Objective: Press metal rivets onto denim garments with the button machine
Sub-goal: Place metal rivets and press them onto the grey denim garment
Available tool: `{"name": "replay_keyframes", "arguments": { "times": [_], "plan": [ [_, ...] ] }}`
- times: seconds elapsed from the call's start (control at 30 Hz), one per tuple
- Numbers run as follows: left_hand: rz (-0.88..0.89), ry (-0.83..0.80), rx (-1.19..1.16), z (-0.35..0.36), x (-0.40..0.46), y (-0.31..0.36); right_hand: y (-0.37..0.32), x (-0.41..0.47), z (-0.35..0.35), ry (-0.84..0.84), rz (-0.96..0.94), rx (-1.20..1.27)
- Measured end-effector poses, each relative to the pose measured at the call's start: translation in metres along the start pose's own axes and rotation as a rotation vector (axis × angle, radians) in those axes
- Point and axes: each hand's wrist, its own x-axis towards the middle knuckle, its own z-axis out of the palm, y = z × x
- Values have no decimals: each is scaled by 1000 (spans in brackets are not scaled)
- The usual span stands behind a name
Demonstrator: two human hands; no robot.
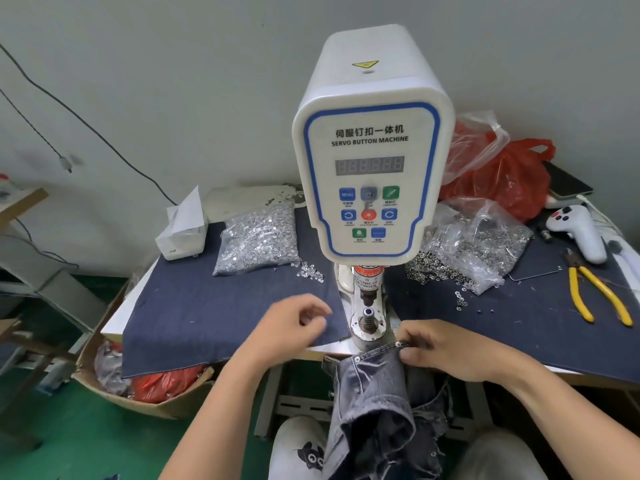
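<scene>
Small garment workshop: servo button machine at 12 o'clock, rivet bags at 10, pliers at 3.

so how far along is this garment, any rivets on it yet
Done: two metal rivets already sit on the denim garment, along its top edge. In hand: the right hand grips that edge just in front of the button machine's lower die; the left hand, fingers curled, hovers over the blue cloth. Left: the die's gap holds no denim, so the next press has yet to happen.

Glossy white plastic button machine, matt blue denim cloth, faded grey denim garment, shiny metal rivets.
</scene>
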Motion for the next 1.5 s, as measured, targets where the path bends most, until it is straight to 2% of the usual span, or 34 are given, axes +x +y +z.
{"name": "replay_keyframes", "arguments": {
  "times": [0.07, 0.17, 0.4, 0.63, 0.8, 0.93, 1.03, 1.13, 1.5],
  "plan": [
    [-139, 264, 57, -2, 19, -9, 1, 2, 0, -12, 18, -45],
    [-274, 442, 115, 2, 45, -21, 1, 4, 0, -14, 38, -36],
    [-361, 529, 198, 8, 76, -22, -1, 4, 0, 16, 70, 16],
    [-317, 599, 139, 6, 75, -19, 0, 4, -1, 16, 73, 30],
    [-258, 586, 129, 1, 60, -17, 0, 4, 0, 22, 73, 20],
    [-168, 544, -85, 3, 40, 5, -1, 3, 0, 30, 80, 12],
    [-39, 406, -293, 20, 22, 31, -2, 2, 2, 35, 80, 14],
    [50, 299, -323, 39, 9, 47, -4, 2, 2, 39, 74, 20],
    [-18, 258, -356, 49, -5, 54, -4, 1, 4, 57, 71, 39]
  ]
}}
